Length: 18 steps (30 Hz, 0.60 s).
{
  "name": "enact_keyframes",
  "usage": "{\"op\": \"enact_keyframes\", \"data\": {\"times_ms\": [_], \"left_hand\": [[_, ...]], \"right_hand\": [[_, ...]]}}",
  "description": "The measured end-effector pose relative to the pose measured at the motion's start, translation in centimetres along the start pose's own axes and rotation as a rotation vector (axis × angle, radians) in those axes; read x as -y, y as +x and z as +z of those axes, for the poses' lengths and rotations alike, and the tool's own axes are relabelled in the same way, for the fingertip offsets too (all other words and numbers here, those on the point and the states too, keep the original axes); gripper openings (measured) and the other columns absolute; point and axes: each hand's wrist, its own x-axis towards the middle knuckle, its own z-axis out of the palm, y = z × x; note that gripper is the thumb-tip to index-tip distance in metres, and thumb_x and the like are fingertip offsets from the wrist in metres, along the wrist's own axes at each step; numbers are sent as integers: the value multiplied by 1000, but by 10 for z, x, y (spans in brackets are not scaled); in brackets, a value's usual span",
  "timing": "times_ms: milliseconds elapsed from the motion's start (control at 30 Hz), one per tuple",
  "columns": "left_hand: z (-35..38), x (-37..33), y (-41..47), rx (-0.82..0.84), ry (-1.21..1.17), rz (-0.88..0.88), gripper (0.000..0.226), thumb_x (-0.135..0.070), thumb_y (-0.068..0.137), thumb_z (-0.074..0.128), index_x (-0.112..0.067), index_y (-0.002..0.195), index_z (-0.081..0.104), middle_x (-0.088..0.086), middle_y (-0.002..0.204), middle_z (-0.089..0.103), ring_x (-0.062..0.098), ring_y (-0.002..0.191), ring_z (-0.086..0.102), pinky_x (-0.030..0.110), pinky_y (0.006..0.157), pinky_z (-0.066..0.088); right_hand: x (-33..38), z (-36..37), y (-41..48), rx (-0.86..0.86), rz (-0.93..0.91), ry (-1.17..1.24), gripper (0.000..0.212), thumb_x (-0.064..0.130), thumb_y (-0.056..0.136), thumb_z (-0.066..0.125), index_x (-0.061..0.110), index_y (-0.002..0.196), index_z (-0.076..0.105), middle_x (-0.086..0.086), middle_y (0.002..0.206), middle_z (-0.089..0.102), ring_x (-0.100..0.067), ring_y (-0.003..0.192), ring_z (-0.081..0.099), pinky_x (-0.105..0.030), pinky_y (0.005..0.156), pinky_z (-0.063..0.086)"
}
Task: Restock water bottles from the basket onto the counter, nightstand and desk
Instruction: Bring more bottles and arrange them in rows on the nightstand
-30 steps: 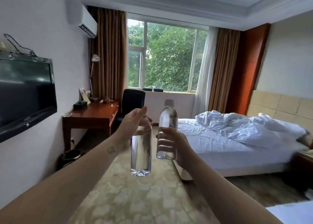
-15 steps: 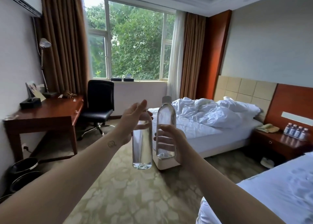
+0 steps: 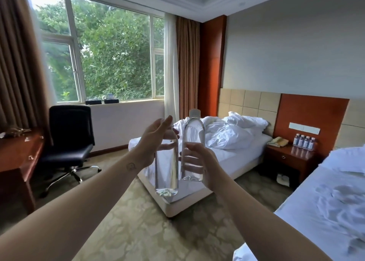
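Bottles [image 3: 166, 173], clear cylindrical plastic: left hand [image 3: 153, 144], right hand [image 3: 203, 162] each grip one, fingers [image 3: 193, 146] curled.

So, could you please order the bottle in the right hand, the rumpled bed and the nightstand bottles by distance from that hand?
1. bottle, gripped in the right hand.
2. rumpled bed, just behind it.
3. nightstand bottles, far right beside the headboard.

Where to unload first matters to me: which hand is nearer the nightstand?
Right. The right hand, gripping one bottle, is to the left of the nightstand; the left hand, holding the other bottle, is even farther left.
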Motion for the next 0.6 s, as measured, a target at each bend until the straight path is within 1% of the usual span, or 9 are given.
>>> {"op": "enact_keyframes", "data": {"times_ms": [100,167,267,333,433,533,600], "left_hand": [[3,17,30,28,-27,-15,46,-60,76,64,-17,90,60,0,75,69,12,73,69,30,63,56],[8,28,47,34,-46,-37,44,-57,79,64,-16,91,61,1,74,69,12,73,70,31,64,57],[19,50,73,40,-76,-54,38,-50,87,63,-13,96,61,2,72,69,11,72,70,28,61,57],[28,65,89,43,-79,-65,39,-49,88,62,-11,100,61,2,72,69,10,73,71,27,60,57],[45,89,125,57,-92,-93,39,-50,87,62,-13,100,62,0,71,71,10,71,71,28,61,57],[65,113,165,75,-93,-121,38,-51,88,62,-14,99,63,-2,71,71,10,70,71,28,61,57],[82,131,195,89,-90,-138,38,-50,88,63,-14,98,62,0,72,70,10,69,71,27,59,56]], "right_hand": [[-7,-11,23,-42,-10,-18,39,40,79,68,13,106,69,-9,98,74,-24,90,73,-24,66,57],[-12,-22,35,-66,-13,-38,38,40,78,69,13,104,70,-9,96,74,-24,88,73,-24,66,57],[-20,-41,55,-121,-7,-53,44,43,72,72,12,103,70,-8,91,75,-23,85,73,-25,65,57],[-26,-56,70,-152,-12,-60,46,46,65,75,15,100,72,-6,88,75,-21,81,74,-25,65,57],[-36,-83,99,-183,-7,-55,37,46,62,76,21,89,75,-4,84,75,-19,77,73,-26,64,57],[-43,-114,129,-226,17,-86,39,46,61,76,21,91,75,-2,82,75,-18,77,73,-26,65,57],[-47,-137,153,-245,28,-112,32,47,63,76,25,87,76,-1,82,75,-16,77,74,-26,65,57]]}}
